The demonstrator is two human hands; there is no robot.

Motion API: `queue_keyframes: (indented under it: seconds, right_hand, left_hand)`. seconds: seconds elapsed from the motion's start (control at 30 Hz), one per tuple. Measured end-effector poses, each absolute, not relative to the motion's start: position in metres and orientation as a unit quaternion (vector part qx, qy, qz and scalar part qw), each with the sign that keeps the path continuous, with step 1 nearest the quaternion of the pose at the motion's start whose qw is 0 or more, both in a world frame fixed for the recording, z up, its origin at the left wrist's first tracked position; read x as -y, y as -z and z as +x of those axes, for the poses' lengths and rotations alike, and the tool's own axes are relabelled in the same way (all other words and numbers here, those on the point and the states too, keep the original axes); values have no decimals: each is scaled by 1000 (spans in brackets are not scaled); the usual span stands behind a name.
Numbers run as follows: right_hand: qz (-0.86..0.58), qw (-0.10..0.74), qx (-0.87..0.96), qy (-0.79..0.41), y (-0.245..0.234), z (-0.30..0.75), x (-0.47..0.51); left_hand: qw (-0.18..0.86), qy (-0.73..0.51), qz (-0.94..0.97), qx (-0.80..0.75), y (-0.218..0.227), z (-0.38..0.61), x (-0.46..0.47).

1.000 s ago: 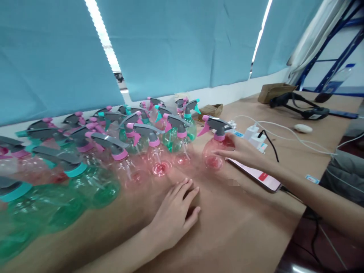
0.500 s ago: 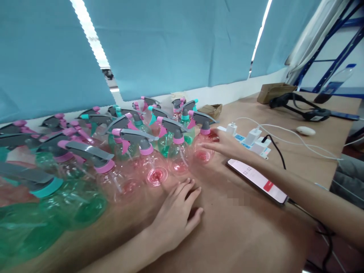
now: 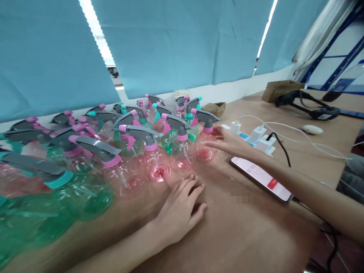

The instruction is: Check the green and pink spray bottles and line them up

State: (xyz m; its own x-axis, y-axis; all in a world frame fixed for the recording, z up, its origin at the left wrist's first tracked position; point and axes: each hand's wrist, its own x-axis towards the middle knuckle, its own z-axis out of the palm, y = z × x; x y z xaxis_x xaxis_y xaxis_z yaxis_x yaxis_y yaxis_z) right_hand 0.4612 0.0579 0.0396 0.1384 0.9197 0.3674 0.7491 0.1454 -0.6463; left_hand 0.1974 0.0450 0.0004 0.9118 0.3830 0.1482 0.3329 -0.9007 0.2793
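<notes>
A: Where is the red spray bottle (image 3: pixel 202 151)?
B: Upright on the desk (image 3: pixel 241 239), at the right end of the front row, just beside a pink-collared bottle (image 3: pixel 183 157); contact between the two cannot be told.
A: And the right hand (image 3: pixel 227 142)?
B: Its grip is closed about the right side of the red spray bottle, thumb across the front, other fingers partly hidden behind.
A: The left hand (image 3: pixel 179 208)?
B: Palm down on the desk, grip open and holding nothing, fingers loosely spread, near a second pink bottle (image 3: pixel 156 161).
A: What surrounds them?
B: Toward the left, crowded spray bottles with grey trigger heads, including a large green bottle (image 3: pixel 93 199) in front. Beneath the right forearm, a lit phone (image 3: pixel 256 176); beyond it, a power strip (image 3: pixel 243 135) bearing white chargers (image 3: pixel 257 134).
</notes>
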Motion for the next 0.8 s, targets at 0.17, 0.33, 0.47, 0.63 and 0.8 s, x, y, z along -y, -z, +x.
queue_keyframes:
  seconds: [0.17, 0.33, 0.47, 0.63, 0.8]
  right_hand:
    - [-669, 403, 619, -84, -42, 456, -31]
    - [-701, 378, 605, 12, -26, 422, 23]
    - [-675, 264, 688, -46, 2, 388, 54]
    - [-641, 173, 747, -34, 25, 364, 62]
    - [-618, 155, 770, -22, 23, 337, 58]
  left_hand:
    - [114, -93, 971, -187, -1, 197, -45]
    - [98, -96, 973, -186, 1, 195, -45]
    - [93, -103, 972, -189, 5, 192, -43]
    - [80, -114, 970, -202, 9, 174, -39]
    - [63, -117, 965, -225, 9, 133, -29]
